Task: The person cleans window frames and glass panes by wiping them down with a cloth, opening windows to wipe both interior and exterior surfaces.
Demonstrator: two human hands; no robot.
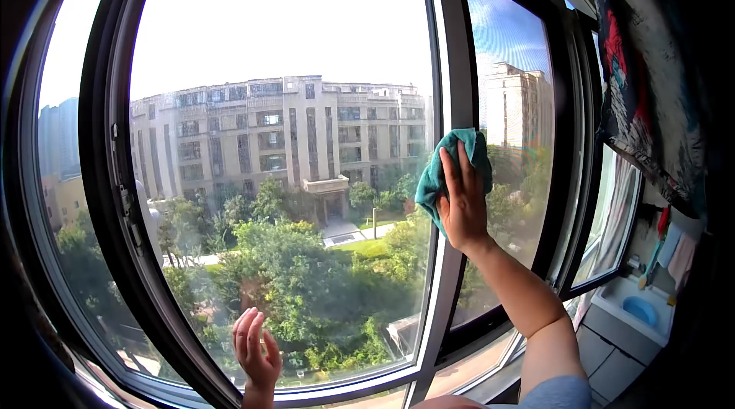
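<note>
My right hand (462, 206) presses a green cloth (432, 187) against the light frame post (457, 49) between the large window pane and the screened pane to its right. Its fingers point upward over the cloth, which bunches around them and overlaps the edge of the large pane. Low in front of the large window pane (291, 42), my left hand (257, 348) is raised with nothing in it, its fingers slightly curled and apart.
A dark window frame (107, 141) with latches stands at the left. Patterned fabric (651, 65) hangs at the upper right. Below it is a white sink (624, 306) with a blue basin (640, 309) on a cabinet. Buildings and trees show outside.
</note>
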